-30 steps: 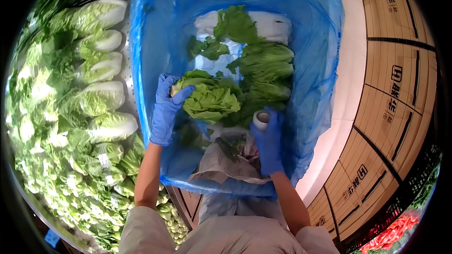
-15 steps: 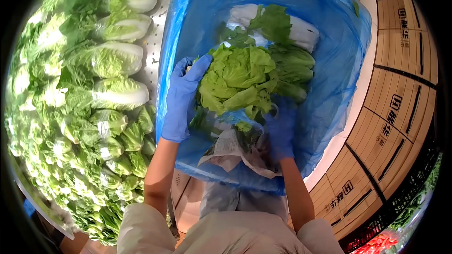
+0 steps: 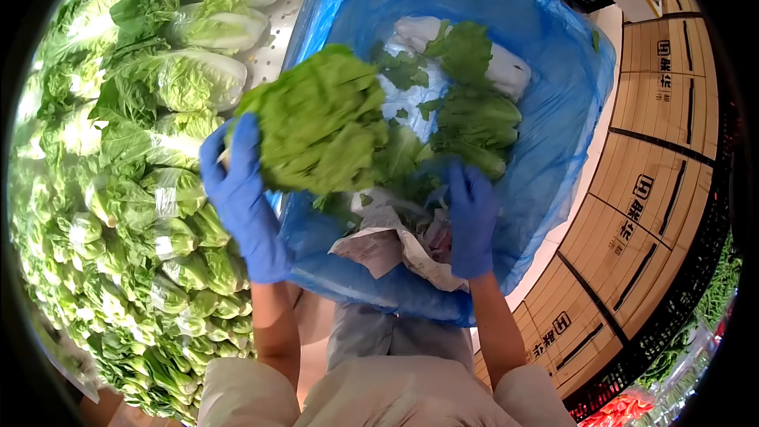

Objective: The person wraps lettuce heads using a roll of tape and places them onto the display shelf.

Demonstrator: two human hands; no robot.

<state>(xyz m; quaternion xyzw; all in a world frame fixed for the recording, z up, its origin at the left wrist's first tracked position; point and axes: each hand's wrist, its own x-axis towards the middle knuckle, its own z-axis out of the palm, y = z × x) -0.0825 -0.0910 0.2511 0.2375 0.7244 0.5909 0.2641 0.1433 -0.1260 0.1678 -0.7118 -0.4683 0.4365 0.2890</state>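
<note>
The left hand (image 3: 245, 198), gloved in blue, is curled around the stem end of a head of lettuce (image 3: 316, 122), which is held up over the left edge of a container lined with blue plastic (image 3: 553, 166). The right hand (image 3: 472, 221), gloved likewise, is lowered over the container with its fingers bent and partly drawn together; whether anything is gripped by it cannot be told. Inside the container, just beyond the right hand, more lettuce (image 3: 477, 128) is laid toward the right, with a loose leaf (image 3: 462, 51) seen farther back and a white bundle (image 3: 506, 71) partly covered by it. Crumpled paper (image 3: 371, 249) is gathered at the near side. To the left, a perforated bench (image 3: 277, 39) is lined with pale-stemmed cabbages (image 3: 202, 79), below which smaller banded greens (image 3: 174, 241) are heaped. To the right, printed brown cartons (image 3: 648, 182) are ranged in a row, and red produce (image 3: 617, 409) is glimpsed at the lower corner.
</note>
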